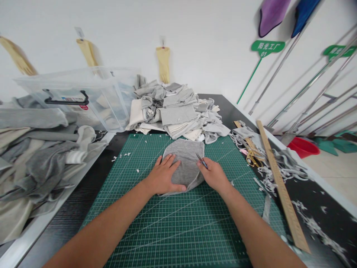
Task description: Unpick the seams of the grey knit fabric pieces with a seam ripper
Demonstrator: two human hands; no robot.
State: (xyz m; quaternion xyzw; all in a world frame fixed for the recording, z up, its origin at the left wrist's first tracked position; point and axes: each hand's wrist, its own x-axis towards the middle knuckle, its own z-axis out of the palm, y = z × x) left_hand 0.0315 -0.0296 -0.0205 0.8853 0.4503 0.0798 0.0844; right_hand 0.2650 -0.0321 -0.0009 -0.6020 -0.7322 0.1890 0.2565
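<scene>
A grey fabric piece (187,152) with pale stitched edges lies on the green cutting mat (173,230). My left hand (164,175) rests flat on its left part, fingers spread and thumb toward the near edge. At the fabric's right side, my right hand (213,174) is closed around a small pair of thread snips (201,160). Their dark pointed blades angle up and left over the cloth. The right fingertips are close to the fabric's edge; whether they also pinch it is hidden.
Behind the mat sits a heap of grey and cream cloth pieces (178,111). A clear plastic bin (111,104) and more fabric (36,156) are at left. At right lie a wooden ruler (281,186), gold-handled scissors (253,159) and fabric scraps (270,178).
</scene>
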